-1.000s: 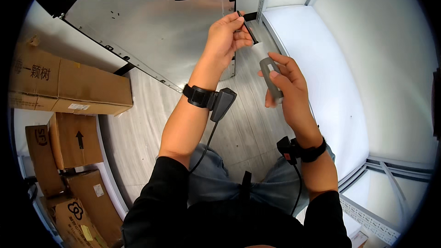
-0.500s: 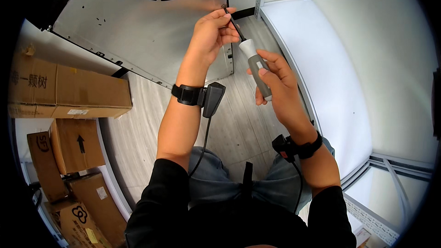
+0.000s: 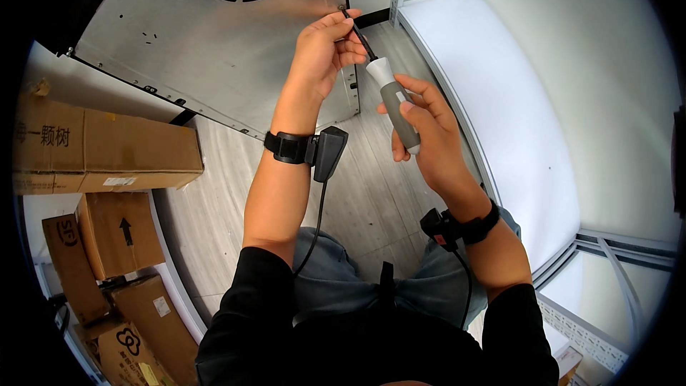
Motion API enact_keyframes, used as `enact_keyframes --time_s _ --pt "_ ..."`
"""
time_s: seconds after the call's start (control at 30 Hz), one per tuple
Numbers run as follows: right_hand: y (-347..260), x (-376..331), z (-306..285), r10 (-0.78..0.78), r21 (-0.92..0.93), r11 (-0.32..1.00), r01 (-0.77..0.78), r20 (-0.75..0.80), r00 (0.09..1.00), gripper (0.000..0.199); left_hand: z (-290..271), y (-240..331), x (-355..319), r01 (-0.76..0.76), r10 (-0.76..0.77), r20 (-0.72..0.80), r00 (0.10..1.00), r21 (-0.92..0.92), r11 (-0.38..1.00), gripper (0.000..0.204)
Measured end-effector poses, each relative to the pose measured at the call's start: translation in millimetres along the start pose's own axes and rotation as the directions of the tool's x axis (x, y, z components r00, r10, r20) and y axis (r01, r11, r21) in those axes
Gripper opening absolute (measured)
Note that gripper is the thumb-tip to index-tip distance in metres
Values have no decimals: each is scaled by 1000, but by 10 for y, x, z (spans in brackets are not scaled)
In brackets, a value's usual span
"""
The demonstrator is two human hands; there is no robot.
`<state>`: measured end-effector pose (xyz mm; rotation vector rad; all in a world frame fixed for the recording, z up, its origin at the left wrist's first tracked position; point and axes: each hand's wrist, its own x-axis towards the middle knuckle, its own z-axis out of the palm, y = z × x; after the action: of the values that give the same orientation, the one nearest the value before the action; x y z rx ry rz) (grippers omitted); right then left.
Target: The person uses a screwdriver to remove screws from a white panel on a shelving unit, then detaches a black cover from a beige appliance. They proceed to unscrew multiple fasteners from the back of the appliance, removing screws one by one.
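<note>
Up at the edge of a shiny metal panel (image 3: 214, 50), a screwdriver (image 3: 379, 68) slants toward the metal.

The left hand (image 3: 319, 50) pinches the thin black shaft (image 3: 363, 41) near its far end, other fingers loosely bent; the right hand (image 3: 434, 136) curls around the fat gray handle (image 3: 399, 107). It looks stiff, hard to break and not too heavy. The fat handle seems the best place to grab; the thin shaft might slip. Brown cardboard boxes (image 3: 120, 236) sit at the left, and what is inside them cannot be seen.
</note>
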<state>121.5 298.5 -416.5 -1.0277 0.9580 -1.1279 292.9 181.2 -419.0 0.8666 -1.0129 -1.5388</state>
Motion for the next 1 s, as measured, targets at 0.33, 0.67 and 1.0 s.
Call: enact_keyframes --time_s 0.33,0.67,1.0 --pt "35 4 20 12 66 998 -13 10 1000 38 -25 -7 4 2 -2 11 1000 -7 1000 30" --pt "51 33 -38 37 150 988 -41 29 999 38 19 7 1 10 -10 -7 1000 -11 1000 30" --pt "38 11 27 -10 5 1000 10 -34 999 37 33 -26 14 4 -4 -3 1000 -19 1000 29"
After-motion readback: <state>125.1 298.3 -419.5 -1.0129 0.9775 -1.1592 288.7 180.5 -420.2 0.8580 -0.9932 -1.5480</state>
